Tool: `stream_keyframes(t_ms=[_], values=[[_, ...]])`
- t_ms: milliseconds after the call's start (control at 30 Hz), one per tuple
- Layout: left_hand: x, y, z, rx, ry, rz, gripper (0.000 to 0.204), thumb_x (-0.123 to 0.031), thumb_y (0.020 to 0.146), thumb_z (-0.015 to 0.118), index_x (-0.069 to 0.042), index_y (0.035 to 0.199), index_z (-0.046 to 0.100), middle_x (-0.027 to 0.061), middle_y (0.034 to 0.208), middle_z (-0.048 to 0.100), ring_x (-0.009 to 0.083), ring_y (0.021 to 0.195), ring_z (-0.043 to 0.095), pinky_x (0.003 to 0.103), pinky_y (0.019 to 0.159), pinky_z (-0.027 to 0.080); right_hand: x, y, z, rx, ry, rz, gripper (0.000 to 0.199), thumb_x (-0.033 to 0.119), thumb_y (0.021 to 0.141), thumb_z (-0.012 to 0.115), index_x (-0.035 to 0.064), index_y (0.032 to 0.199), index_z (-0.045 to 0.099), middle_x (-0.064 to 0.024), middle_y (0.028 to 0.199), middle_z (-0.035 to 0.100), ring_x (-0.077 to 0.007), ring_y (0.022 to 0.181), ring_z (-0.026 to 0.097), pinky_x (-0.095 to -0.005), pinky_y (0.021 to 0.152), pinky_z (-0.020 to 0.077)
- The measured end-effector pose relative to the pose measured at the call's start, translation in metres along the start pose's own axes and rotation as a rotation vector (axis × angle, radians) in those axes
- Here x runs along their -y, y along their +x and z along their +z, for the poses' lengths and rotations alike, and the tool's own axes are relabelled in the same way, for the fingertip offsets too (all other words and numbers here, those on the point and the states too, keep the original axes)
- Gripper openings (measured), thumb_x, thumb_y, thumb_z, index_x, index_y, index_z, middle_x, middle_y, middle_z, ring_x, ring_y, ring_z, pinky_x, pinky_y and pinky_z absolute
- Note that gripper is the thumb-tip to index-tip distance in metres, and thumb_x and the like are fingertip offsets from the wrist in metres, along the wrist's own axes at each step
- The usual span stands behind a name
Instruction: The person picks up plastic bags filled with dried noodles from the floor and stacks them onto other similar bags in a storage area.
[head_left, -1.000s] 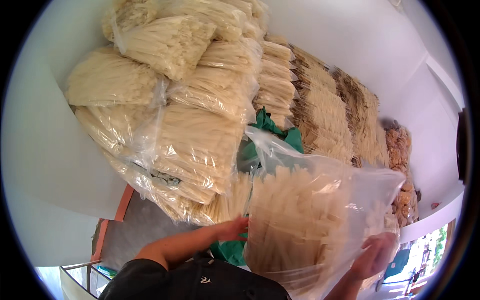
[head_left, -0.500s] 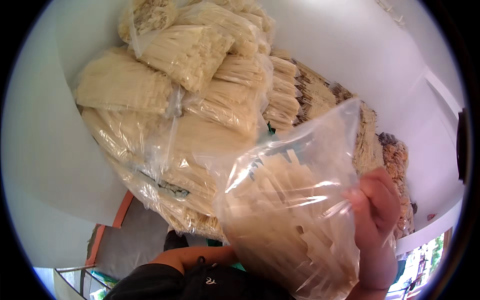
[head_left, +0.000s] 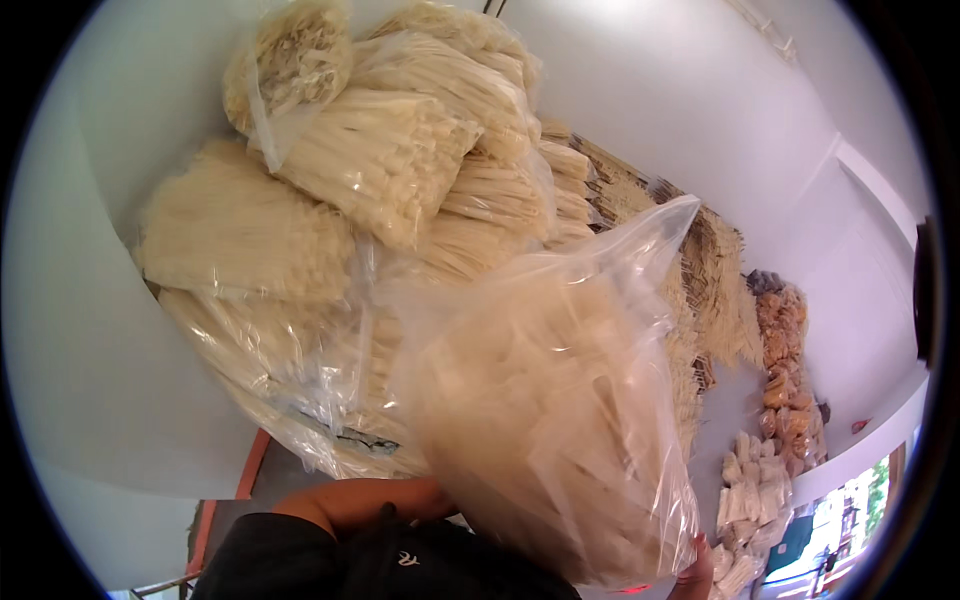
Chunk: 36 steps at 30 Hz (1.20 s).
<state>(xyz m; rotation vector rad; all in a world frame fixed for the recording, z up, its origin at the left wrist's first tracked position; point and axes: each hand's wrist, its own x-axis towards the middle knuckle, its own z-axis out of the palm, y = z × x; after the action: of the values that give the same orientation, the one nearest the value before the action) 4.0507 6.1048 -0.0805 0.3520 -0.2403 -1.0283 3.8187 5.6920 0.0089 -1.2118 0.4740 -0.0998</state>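
Note:
A large clear plastic bag (head_left: 560,400) full of flat, pale beige strips is up close in front of me. Its loose, pointed top corner sticks up to the right. At the bag's lower right edge, my right hand (head_left: 697,568) is against the plastic with its fingers curled, holding it; only part of the hand shows. My left forearm (head_left: 370,500) reaches in from the lower left and passes behind the bag, which hides the left hand. The strips look blurred through the plastic.
A tall pile of clear bags (head_left: 370,150) with similar pale strips leans against the white wall at the left. Farther right stand stacks of brown-edged strips (head_left: 720,270), orange-brown bagged goods (head_left: 783,330) and whitish bundles (head_left: 750,490). A bright opening (head_left: 850,530) is at the lower right.
My right hand has gone from the bag's upper right side down to its lower right edge. The bag has turned and shifted slightly left, and the view has shifted, showing more at the right.

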Motion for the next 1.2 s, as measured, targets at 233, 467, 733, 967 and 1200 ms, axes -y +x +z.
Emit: stream_keyframes(t_ms=[233,467,733,967,1200], values=[[-0.097,-0.006,0.015,0.036,0.050,0.097,0.043,-0.036,0.091,0.046,-0.002,0.117,0.054,0.0154,0.112,0.059,0.0251,0.095,0.060,0.042,0.080,0.051,-0.066,0.055,0.167,0.148,0.338,-0.127,0.052,0.035,0.090,0.049,0.0057,0.132,0.038,-0.0126,0.127,0.048,-0.0297,0.114,0.048,-0.0416,0.098,0.0396],[-0.289,-0.014,0.085,-0.185,-0.059,0.104,0.038,-0.033,0.089,0.051,-0.002,0.110,0.058,0.0122,0.102,0.064,0.0229,0.083,0.064,0.041,0.071,0.055,0.004,0.121,0.318,0.547,0.381,-0.348,0.047,0.030,0.092,0.046,0.0067,0.132,0.038,-0.0104,0.133,0.043,-0.0286,0.119,0.044,-0.0423,0.100,0.0380],[-0.524,-0.136,0.156,-0.560,0.552,1.334,0.044,-0.032,0.088,0.051,-0.002,0.120,0.051,0.0140,0.132,0.043,0.0235,0.124,0.039,0.041,0.102,0.034,0.151,0.296,0.682,0.787,0.571,-0.409,0.052,0.030,0.090,0.052,0.0017,0.129,0.035,-0.0191,0.131,0.036,-0.0323,0.114,0.043,-0.0434,0.099,0.0398],[-0.545,-0.097,0.080,-1.192,2.757,1.273,0.053,-0.043,0.087,0.050,-0.029,0.136,0.036,0.0031,0.148,0.021,0.0292,0.136,0.017,0.047,0.108,0.020,0.060,0.296,0.789,0.830,0.026,-0.081,0.078,0.043,0.089,0.052,0.0048,0.142,0.010,-0.0223,0.143,0.015,-0.0373,0.116,0.045,-0.0419,0.094,0.0430],[-0.609,-0.060,-0.002,-1.514,2.954,1.077,0.058,-0.039,0.087,0.050,-0.027,0.140,0.029,0.0063,0.146,0.023,0.0318,0.134,0.021,0.048,0.108,0.021,0.017,0.249,0.616,0.717,-0.380,-0.353,0.038,0.022,0.091,0.054,0.0049,0.124,0.049,-0.0058,0.117,0.055,-0.0133,0.096,0.057,-0.0272,0.077,0.0487]])
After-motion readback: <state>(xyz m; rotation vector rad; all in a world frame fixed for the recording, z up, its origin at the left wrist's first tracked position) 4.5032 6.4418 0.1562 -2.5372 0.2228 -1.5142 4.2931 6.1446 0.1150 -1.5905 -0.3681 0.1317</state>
